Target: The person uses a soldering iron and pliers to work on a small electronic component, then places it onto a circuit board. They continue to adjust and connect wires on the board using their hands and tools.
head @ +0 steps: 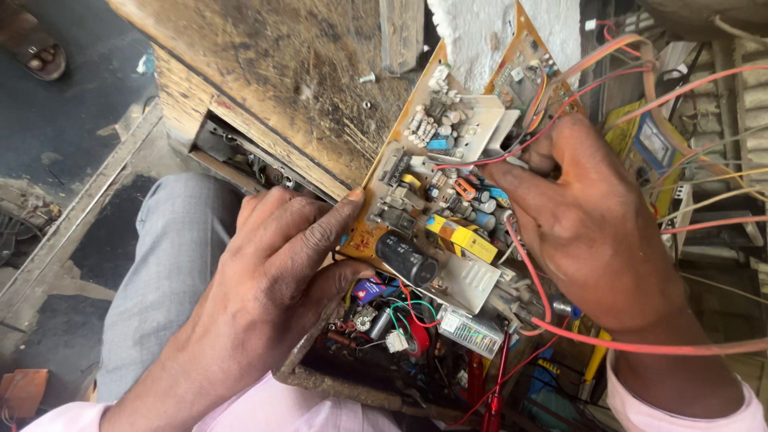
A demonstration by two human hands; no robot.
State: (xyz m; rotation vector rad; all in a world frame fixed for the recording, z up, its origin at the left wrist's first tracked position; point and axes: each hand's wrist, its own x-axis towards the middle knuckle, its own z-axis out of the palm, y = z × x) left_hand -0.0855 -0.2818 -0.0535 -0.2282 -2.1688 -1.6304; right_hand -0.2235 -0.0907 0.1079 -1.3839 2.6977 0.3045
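A tan circuit board (436,172) crowded with capacitors, a yellow transformer and a white metal heat sink lies tilted over the edge of a worn wooden bench. My left hand (276,268) grips the board's near left edge, thumb on top beside a large black capacitor (406,258). My right hand (588,220) covers the board's right side, fingers curled over the components and the red wires (560,104) that run off it. A second board (524,68) leans behind the first.
The scratched wooden bench (296,72) fills the upper middle. Below the board sits a heap of loose parts, a red-handled screwdriver (496,384) and coloured wires. A yellow meter (648,144) and more cables lie at the right. Another person's sandalled foot (36,52) is at the top left.
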